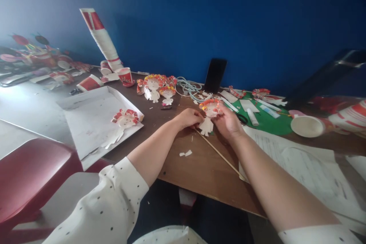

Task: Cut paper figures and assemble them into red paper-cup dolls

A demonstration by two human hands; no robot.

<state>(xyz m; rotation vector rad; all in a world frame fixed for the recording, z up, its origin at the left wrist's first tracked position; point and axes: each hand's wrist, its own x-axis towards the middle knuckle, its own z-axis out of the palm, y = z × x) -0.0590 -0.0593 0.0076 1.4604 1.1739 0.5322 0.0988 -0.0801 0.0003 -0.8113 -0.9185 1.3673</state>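
Above the brown table, a white paper doll [206, 126] with red and orange curled paper hair is held upright between both hands. My right hand [228, 124] grips it by the side of the head. On its other side, my left hand [189, 117] has its fingers closed at the edge of the body; the fingertips are partly hidden. A thin wooden stick [220, 154] lies on the table just below the doll. White paper scraps [185, 153] rest in front of my hands.
More paper dolls [153, 85] stand behind, beside a coiled pale cable [191, 87]. A phone [215, 75] leans on the blue wall. To the right are a green sheet [274, 123], a glue stick [252, 116] and printed papers [300, 164]. A white tray [85, 112] is at left.
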